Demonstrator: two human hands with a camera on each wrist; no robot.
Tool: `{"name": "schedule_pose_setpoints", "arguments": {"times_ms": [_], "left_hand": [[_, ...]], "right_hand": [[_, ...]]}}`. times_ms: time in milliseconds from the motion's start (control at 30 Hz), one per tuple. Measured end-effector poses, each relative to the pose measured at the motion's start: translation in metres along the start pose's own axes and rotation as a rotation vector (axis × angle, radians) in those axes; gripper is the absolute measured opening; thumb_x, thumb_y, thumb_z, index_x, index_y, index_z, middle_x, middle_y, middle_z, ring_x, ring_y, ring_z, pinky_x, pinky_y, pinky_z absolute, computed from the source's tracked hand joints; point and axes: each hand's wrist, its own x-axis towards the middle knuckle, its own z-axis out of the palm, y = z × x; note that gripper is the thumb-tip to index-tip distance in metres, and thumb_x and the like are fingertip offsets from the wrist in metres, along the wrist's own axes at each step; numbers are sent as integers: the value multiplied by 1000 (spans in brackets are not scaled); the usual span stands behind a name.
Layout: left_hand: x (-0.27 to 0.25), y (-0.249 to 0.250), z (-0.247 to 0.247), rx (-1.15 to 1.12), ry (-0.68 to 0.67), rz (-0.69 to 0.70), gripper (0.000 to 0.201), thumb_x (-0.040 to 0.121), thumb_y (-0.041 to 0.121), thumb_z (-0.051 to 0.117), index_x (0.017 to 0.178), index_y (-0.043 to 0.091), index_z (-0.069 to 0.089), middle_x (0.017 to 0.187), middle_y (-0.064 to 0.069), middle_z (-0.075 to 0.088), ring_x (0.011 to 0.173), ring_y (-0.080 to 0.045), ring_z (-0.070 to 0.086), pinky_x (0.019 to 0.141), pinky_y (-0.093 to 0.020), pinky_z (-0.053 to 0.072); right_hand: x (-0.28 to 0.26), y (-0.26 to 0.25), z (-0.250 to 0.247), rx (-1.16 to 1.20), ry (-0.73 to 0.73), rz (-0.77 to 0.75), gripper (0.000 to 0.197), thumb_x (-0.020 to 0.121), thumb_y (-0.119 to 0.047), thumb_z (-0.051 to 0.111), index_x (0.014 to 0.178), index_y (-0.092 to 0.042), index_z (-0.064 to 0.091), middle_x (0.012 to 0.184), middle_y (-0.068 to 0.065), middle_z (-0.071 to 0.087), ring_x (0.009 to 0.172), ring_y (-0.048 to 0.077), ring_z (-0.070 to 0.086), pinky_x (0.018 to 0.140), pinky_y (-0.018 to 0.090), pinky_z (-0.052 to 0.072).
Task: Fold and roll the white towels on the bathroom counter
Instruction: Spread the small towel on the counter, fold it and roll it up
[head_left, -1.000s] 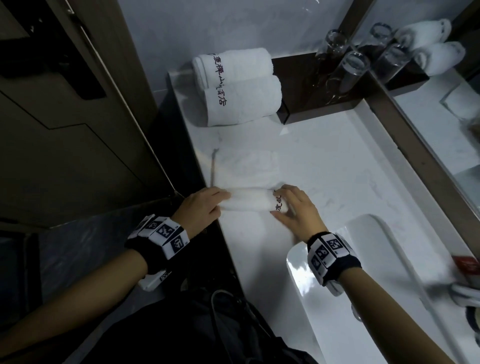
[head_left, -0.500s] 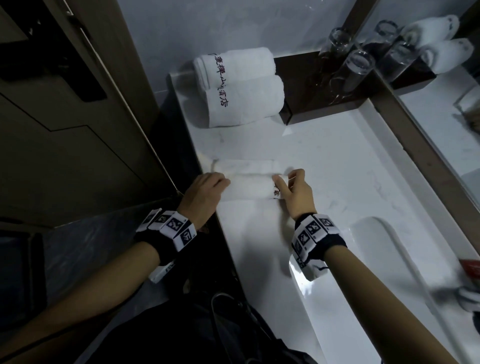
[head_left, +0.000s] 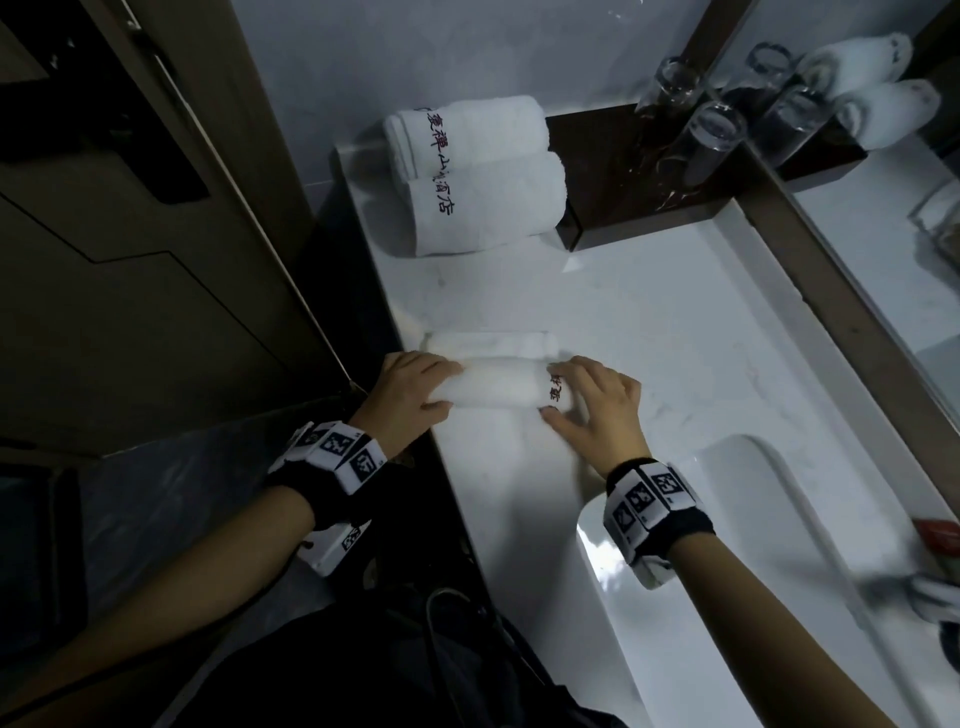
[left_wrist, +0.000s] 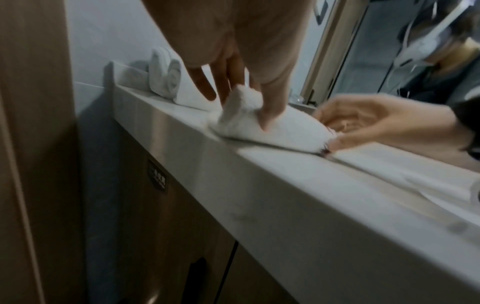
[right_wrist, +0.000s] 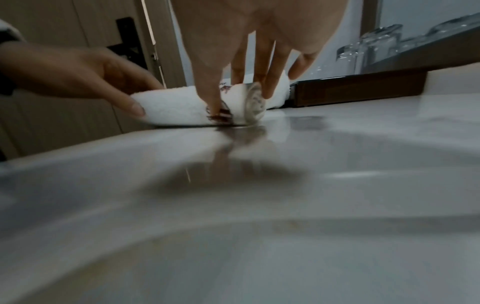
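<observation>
Presently, one white towel (head_left: 501, 389) lies part-rolled on the marble counter (head_left: 649, 332), close to the counter's left front edge. The roll's long axis runs left to right across the head view, parallel to the back wall; its ends point toward the door side and toward the sink side. A short flat strip of the same towel lies unrolled just behind the roll, on the far side.

Left hand (head_left: 410, 400): fingers laid over the top of the roll's left end with the thumb against its near side, so the hand clasps that end. The left wrist view shows the towel end bunched between thumb and fingers.

Right hand (head_left: 597, 410): fingers curved over the right end, thumb on the near side, clasping the roll. The right wrist view shows the spiral end face of the roll (right_wrist: 253, 102) just beside the fingertips.

Writing: dark red embroidered characters sit near the roll's right end, partly covered by the right fingers; not legible.

Two finished rolled towels (head_left: 483, 176) lie touching one another at the back left of the counter, long axes also left to right. A column of dark red Chinese characters runs across both; the last two read 酒店, the rest are not readable with certainty.

A dark wooden tray (head_left: 649, 208) stands just right of them, bearing upturned glasses (head_left: 711, 140). The sink basin (head_left: 753, 571) lies to the right front.
</observation>
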Motion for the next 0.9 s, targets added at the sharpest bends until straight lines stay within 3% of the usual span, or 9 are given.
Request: {"name": "schedule_pose_setpoints", "arguments": {"times_ms": [67,133,267,367,500,600,700,800,900], "left_hand": [[-1,-6,-7,-169,-97,-82,43,77,6,70,118,8,60,118,-18,61,110,-31,54,96,-26,34],[6,-8,-15,-334,-110,-168,43,77,10,71,119,14,59,118,-21,59,107,-34,55,97,-34,42],[30,0,-8,-218,154,-332,50,82,18,67,125,2,48,125,-22,46,115,-35,42,100,-38,35],[36,12,3,-152,252,-486,51,79,25,69,112,-6,44,122,-26,43,112,-36,39,98,-42,33],[34,24,17,-332,11,-564,46,90,39,52,105,-5,50,106,-21,59,92,-27,55,82,-30,43],[37,35,17,-558,-85,-577,46,92,41,46,106,-1,52,110,-18,60,106,-33,57,97,-43,46],[37,43,15,-583,-109,-561,37,88,42,49,94,6,52,102,-12,57,106,-31,56,95,-46,49],[27,42,13,-624,-111,-542,56,84,46,56,126,17,36,127,-11,37,116,-22,45,98,-41,49],[16,36,2,-764,-64,-497,58,79,38,67,129,25,40,130,-7,44,117,-21,50,99,-39,47]], "right_hand": [[-3,4,-7,55,-64,-19,43,77,-26,74,117,-16,61,124,2,58,116,23,51,91,23,18],[2,4,-13,136,-101,-11,40,78,-26,73,114,-16,62,118,2,62,110,21,54,90,21,23],[27,-7,-8,265,-84,155,28,93,-33,52,112,-14,59,86,6,62,84,24,55,73,22,32],[38,-16,4,363,-92,350,29,97,-40,40,108,-16,51,69,8,58,68,25,54,65,28,35],[35,-27,14,640,-97,518,32,93,-45,46,96,-14,53,62,4,62,46,9,61,58,16,44],[32,-38,17,731,-211,522,27,93,-45,46,88,-19,47,71,6,67,52,13,64,56,19,42],[28,-51,15,823,-284,509,23,97,-41,40,85,-21,40,80,8,67,57,15,65,54,21,42],[25,-67,11,1018,-319,519,22,99,-38,34,85,-22,38,83,0,67,59,14,69,57,22,46],[22,-79,3,1146,-402,521,23,99,-41,36,85,-23,39,83,8,71,65,19,72,55,19,53]]}}
